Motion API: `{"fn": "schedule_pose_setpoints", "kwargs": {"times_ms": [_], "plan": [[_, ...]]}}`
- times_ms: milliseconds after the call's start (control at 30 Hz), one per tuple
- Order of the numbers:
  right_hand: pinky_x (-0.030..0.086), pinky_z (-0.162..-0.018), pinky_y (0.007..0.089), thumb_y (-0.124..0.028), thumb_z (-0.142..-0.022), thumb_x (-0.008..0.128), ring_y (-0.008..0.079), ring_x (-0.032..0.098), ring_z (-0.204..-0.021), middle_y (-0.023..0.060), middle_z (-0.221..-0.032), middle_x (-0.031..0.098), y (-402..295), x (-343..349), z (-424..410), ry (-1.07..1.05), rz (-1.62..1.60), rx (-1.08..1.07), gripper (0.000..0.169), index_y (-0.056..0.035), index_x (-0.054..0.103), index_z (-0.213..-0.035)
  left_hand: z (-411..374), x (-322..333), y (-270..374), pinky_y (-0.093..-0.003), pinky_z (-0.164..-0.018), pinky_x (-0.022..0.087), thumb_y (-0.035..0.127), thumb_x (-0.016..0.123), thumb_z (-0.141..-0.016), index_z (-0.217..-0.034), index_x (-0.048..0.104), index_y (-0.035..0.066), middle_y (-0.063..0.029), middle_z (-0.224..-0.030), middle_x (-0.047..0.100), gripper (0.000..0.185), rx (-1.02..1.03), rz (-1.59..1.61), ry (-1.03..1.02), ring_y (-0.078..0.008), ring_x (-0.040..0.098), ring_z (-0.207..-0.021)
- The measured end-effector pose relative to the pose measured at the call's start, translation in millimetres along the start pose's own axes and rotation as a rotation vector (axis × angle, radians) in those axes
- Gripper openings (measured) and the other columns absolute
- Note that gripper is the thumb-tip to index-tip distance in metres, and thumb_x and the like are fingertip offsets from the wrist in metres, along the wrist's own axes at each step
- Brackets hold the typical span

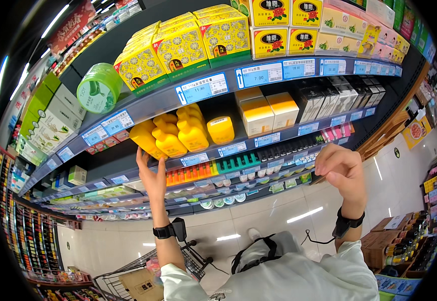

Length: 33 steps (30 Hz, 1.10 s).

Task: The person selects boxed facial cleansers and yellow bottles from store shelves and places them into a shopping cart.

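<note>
My left hand (153, 180) is at the front edge of the second shelf. Its thumb and fingers are around the lower end of the leftmost yellow bottle (147, 138), which leans to the left. Beside that bottle stand several more yellow plastic bottles (168, 143) with rounded shoulders. One upright yellow container (220, 129) is a little apart, to their right. My right hand (342, 171) is raised in front of the shelves on the right, fingers loosely curled, with nothing in it.
Yellow patterned boxes (180, 47) and a green jar (99, 88) lying on its side are on the shelf above. White-and-orange boxes (269, 113) stand right of the bottles. A wire shopping cart (115, 278) holding a cardboard box is at lower left. Stacked cartons (382, 244) are at right.
</note>
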State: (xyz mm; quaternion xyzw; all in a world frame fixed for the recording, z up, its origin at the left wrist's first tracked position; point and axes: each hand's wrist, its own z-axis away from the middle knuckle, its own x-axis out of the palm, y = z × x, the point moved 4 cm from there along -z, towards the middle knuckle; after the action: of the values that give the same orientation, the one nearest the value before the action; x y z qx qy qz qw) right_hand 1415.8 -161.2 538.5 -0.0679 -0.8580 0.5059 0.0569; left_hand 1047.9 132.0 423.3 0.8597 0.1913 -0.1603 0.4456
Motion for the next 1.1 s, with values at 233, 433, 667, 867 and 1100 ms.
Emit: {"fn": "schedule_pose_setpoints", "kwargs": {"times_ms": [233, 433, 667, 867, 1100], "plan": [[0.047, -0.081, 0.0312, -0.006, -0.085, 0.072, 0.0191, 0.062, -0.091, 0.0119, -0.095, 0.067, 7.0, 0.4, 3.6, 0.033, -0.017, 0.033, 0.011, 0.0007, 0.072, -0.093, -8.0, 4.9, -2.6, -0.0404, -0.100, 0.046, 0.010, 0.074, -0.088, -0.151, 0.031, 0.000, -0.0228, -0.125, 0.064, 0.077, -0.043, -0.021, -0.018, -0.0322, 0.062, -0.118], [0.046, -0.081, 0.0313, -0.002, -0.085, 0.070, 0.0191, 0.061, -0.091, 0.0114, -0.095, 0.067, 18.9, 5.0, 1.8, 0.022, -0.040, 0.068, 0.009, 0.0010, 0.071, -0.093, -7.1, 1.7, -13.5, -0.0375, -0.096, 0.048, 0.006, 0.076, -0.086, -0.146, 0.035, -0.003, -0.0205, -0.120, 0.066, 0.073, -0.022, 0.070, 0.048, -0.0278, 0.064, -0.110], [0.046, -0.081, 0.0312, 0.000, -0.086, 0.069, 0.0182, 0.061, -0.090, 0.0101, -0.094, 0.067, 39.8, 15.2, -5.2, 0.018, -0.089, 0.133, 0.008, 0.0007, 0.072, -0.094, 10.1, -13.4, -9.2, -0.0348, -0.102, 0.045, -0.001, 0.064, -0.095, -0.143, 0.037, 0.001, -0.0170, -0.135, 0.054, 0.055, -0.087, 0.380, 0.194, -0.0225, 0.057, -0.119], [0.048, -0.083, 0.0311, 0.000, -0.089, 0.068, 0.0181, 0.062, -0.091, 0.0095, -0.094, 0.067, 69.2, 52.1, -21.3, -0.138, -0.173, 0.184, 0.008, 0.0011, 0.071, -0.096, 61.4, -41.5, 1.9, -0.0423, -0.105, 0.047, 0.012, 0.053, -0.102, -0.148, 0.034, 0.004, -0.0133, -0.131, 0.054, 0.050, -0.232, 0.870, 0.293, -0.0257, 0.056, -0.122], [0.050, -0.086, 0.0307, 0.000, -0.091, 0.067, 0.0177, 0.063, -0.093, 0.0092, -0.097, 0.068, 120.4, 148.0, -37.0, -0.429, -0.287, 0.343, 0.006, 0.0008, 0.070, -0.096, 127.6, -72.9, 34.3, -0.0410, -0.085, 0.055, 0.031, 0.050, -0.102, -0.142, 0.039, 0.009, -0.0088, -0.118, 0.056, 0.047, -0.512, 1.264, 0.224, -0.0237, 0.059, -0.108]]}}
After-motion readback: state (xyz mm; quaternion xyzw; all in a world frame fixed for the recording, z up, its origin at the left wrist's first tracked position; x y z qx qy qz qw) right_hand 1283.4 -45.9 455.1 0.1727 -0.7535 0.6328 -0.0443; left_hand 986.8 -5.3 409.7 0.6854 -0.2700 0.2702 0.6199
